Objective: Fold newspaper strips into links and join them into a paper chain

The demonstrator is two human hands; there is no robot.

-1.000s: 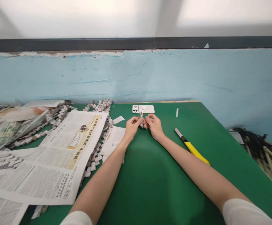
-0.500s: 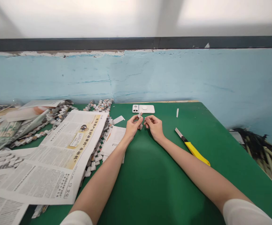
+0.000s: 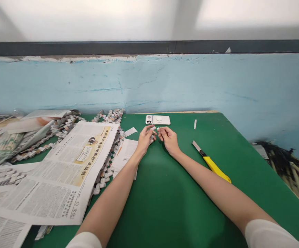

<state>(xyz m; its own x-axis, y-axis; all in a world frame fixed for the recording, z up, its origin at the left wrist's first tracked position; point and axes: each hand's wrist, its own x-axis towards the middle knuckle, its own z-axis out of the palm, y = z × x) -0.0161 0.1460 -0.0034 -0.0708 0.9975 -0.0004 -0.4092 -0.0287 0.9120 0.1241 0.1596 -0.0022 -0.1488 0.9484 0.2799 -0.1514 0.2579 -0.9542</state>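
My left hand (image 3: 144, 140) is closed on a short chain of folded newspaper (image 3: 153, 129), whose pale and brownish folds poke out between thumb and fingers. Just to its right, my right hand (image 3: 170, 141) pinches a small white folded paper piece (image 3: 158, 128) at its fingertips. A narrow gap separates the two hands, and both are held over the green table. Behind them lies a white phone (image 3: 162, 120) with a round grip on its back. Fingers hide much of the chain.
Newspaper sheets (image 3: 61, 179) cover the left side, over long folded-paper chains (image 3: 105, 175). Smaller cut paper (image 3: 125, 153) lies by my left forearm. A yellow utility knife (image 3: 216, 168) with its blade out and a paper strip (image 3: 195, 124) lie at right. Stalks (image 3: 297, 175) stand beyond the table's edge.
My left hand has turned the paper chain slightly, and it sits lower in the fingers. The white paper piece now shows above my right fingertips. Everything on the table has stayed put.
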